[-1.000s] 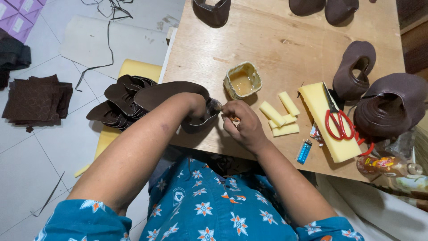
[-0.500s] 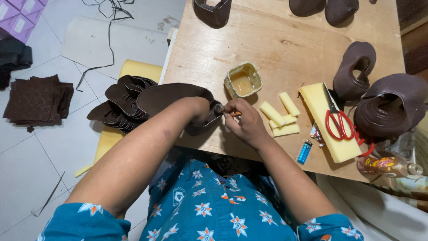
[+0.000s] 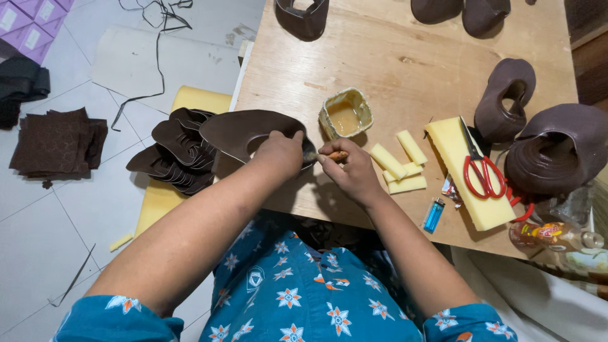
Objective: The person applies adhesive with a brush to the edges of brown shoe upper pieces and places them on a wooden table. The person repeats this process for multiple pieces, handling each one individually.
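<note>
1. Gripping the near edge of a brown leather piece [image 3: 244, 130], the left hand [image 3: 278, 152] is closed, thumb over the top; the piece lies partly on the table [image 3: 392, 69], hanging past its left edge.
2. Right hand [image 3: 351, 168] is pinched shut on a small brush [image 3: 326, 155], its tip at the leather just beside the left hand.
3. Leather looks thin, light and floppy, likely to sag unless held flat; best held at a dry edge, away from where the brush touches.
4. Glue pot [image 3: 345, 114] sits just beyond both hands, open, amber liquid inside.
5. Foam strips [image 3: 399, 164] lie right of the brush hand; farther right, scissors [image 3: 481, 171] rest on a foam block [image 3: 472, 202], with a lighter [image 3: 434, 215] near it.
6. More leather pieces [image 3: 177, 152] are stacked left, off the table.
</note>
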The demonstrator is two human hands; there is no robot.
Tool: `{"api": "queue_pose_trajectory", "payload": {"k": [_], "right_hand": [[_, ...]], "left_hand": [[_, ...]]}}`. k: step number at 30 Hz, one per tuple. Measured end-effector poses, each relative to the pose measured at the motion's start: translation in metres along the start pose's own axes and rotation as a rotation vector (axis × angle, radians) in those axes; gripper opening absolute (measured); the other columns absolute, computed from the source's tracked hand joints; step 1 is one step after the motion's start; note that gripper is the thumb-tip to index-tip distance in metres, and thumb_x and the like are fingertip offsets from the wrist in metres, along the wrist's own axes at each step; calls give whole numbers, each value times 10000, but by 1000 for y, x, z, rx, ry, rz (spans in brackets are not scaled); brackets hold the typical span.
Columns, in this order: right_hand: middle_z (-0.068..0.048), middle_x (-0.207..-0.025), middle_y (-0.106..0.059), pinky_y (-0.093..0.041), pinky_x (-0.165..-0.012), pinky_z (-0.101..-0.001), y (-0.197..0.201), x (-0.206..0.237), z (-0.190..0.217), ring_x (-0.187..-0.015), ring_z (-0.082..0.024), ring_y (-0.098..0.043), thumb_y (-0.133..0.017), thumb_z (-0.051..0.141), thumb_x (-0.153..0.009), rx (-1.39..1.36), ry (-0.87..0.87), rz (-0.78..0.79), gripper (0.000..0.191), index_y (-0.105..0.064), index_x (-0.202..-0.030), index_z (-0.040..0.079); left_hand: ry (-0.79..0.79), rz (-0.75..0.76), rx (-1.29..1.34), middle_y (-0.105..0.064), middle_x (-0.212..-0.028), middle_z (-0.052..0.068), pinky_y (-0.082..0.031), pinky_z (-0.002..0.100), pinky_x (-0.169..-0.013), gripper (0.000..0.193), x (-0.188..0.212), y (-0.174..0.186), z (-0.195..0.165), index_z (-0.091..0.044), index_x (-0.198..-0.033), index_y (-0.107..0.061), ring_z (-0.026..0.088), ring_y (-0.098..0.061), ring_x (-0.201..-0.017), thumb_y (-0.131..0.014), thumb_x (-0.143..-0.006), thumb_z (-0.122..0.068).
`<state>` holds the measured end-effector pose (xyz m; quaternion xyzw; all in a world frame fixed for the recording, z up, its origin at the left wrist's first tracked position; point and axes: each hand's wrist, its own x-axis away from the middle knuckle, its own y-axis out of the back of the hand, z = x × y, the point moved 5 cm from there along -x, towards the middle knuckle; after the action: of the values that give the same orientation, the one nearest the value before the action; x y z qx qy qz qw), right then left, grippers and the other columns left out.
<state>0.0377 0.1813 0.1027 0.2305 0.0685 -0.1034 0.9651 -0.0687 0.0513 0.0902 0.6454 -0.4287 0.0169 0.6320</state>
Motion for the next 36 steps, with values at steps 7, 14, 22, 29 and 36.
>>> {"api": "queue_pose_trajectory", "payload": {"k": [7,14,22,29,36], "right_hand": [[-81,-965,-713,-571,-741,-277,-14,7,-3,-811,-149,-729,-729,134,-931,15,-6,35,174,-658,-1041,20],[-76,-968,-759,-578,-756,-265,-12,15,-23,-840,-118,-710,-738,138,-920,-58,-122,-70,196,-662,-1058,21],[-74,-1000,-748,-573,-775,-264,-14,20,-20,-880,-117,-708,-740,131,-928,-82,-62,-50,212,-655,-1086,17],[-73,-1002,-737,-559,-796,-269,-12,20,-14,-894,-113,-691,-746,148,-931,-39,-10,-20,204,-682,-1086,32],[-58,-925,-737,-558,-729,-261,-11,4,-14,-819,-106,-682,-772,182,-917,-55,-71,-13,230,-671,-1050,24]], "left_hand": [[-114,-319,48,-526,-1206,274,-570,436,-830,509,22,0,-7,-31,-1384,-463,416,-630,-1063,-645,-932,-179],[-488,-907,240,-576,-1095,159,-569,391,-829,270,109,-17,-16,-36,-1114,-549,305,-650,-1034,-684,-885,-82],[17,-768,1046,-544,-1231,279,-473,438,-974,881,61,-67,21,111,-1330,-371,375,-576,-1133,-833,-798,-416],[45,-762,1007,-497,-1341,317,-436,447,-1054,984,37,-64,24,121,-1381,-352,409,-529,-1254,-841,-760,-465],[79,-658,965,-534,-1303,303,-460,431,-1033,869,35,-62,30,99,-1378,-359,405,-569,-1225,-798,-823,-406]]}}
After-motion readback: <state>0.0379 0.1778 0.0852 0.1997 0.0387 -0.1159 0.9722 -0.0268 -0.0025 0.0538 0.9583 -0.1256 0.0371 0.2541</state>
